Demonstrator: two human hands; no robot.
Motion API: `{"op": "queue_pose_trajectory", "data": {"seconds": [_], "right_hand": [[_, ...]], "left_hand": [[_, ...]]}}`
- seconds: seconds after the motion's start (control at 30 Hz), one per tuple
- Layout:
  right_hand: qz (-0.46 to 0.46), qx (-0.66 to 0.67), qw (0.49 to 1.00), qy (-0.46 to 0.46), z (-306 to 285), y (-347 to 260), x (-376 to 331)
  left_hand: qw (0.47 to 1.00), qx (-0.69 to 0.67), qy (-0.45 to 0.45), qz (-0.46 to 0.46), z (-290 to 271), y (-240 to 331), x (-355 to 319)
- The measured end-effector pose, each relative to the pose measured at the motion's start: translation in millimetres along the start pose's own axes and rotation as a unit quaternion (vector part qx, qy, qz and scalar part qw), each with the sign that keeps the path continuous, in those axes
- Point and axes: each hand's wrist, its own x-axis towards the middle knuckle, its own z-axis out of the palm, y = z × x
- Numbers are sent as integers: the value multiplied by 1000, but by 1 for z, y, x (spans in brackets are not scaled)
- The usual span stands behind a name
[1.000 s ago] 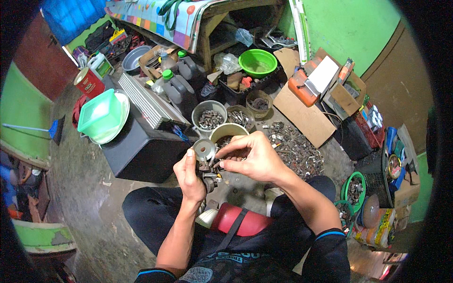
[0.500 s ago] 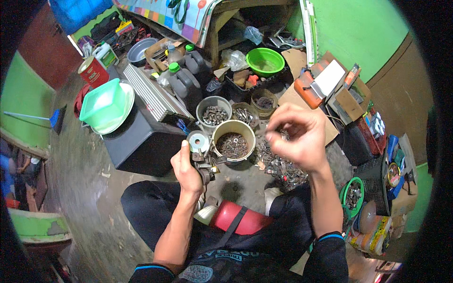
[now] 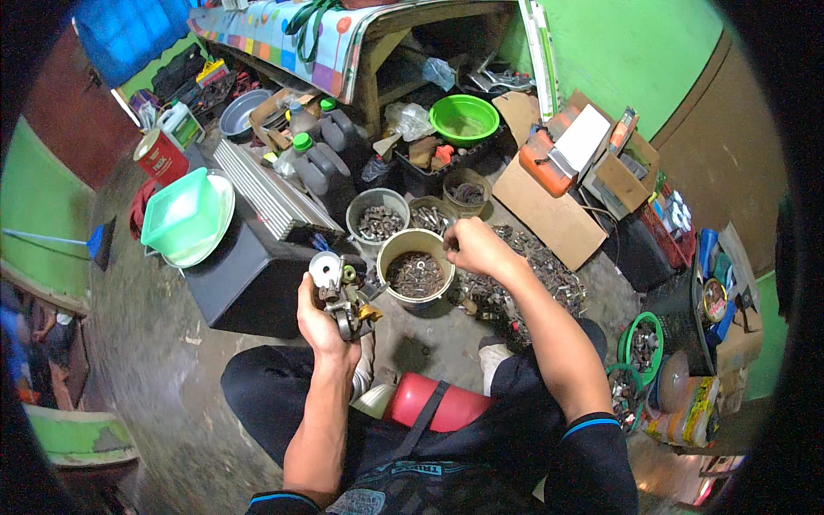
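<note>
My left hand (image 3: 319, 319) is closed around a handful of assorted metal hardware (image 3: 345, 302), grey pieces with a brass-coloured one among them. A white round piece with a central hole (image 3: 326, 270) shows at its upper end. My right hand (image 3: 477, 246) is closed in a pinch at the right rim of a cream bucket (image 3: 384, 273). What those fingers hold, if anything, is too small to make out. Small rusty hardware (image 3: 415, 275) covers the bucket's bottom. Right of the bucket, under my right forearm, spreads a pile of loose metal parts (image 3: 549, 279).
Beyond the bucket stand a grey bucket of metal pieces (image 3: 378, 216) and smaller tubs (image 3: 467, 190). A dark box (image 3: 249, 287) with a mint-green basin (image 3: 180, 210) is at left. Cardboard (image 3: 549, 215) lies right; green baskets (image 3: 642, 342) of parts stand near my right knee.
My right hand has moved left and away from me, to the cream bucket's rim. My left hand has shifted slightly left and turned, showing more of the metal parts. The view has shifted a little.
</note>
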Motion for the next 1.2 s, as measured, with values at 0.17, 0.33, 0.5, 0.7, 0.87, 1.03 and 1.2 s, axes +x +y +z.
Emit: {"op": "queue_pose_trajectory", "data": {"seconds": [0.17,0.33,0.5,0.7,0.87,1.03,1.2], "right_hand": [[6,9,998,54,-4,-15,-3],[-128,96,980,117,-16,-45,-30],[-286,220,912,194,-34,-97,-58],[-315,222,916,111,-39,-97,-66],[-363,75,916,156,-40,-99,-64],[-383,30,900,207,-27,-96,-61],[-401,35,901,164,-36,-94,-59]], "left_hand": [[1000,11,-1,-16,3,1,-4],[999,36,-11,19,3,-6,-6],[983,165,-30,69,10,-5,-19],[938,271,-170,132,12,0,-25],[938,276,-173,119,4,-7,-17],[956,250,-125,87,12,-7,-19],[963,235,-124,44,13,-6,-21]]}}
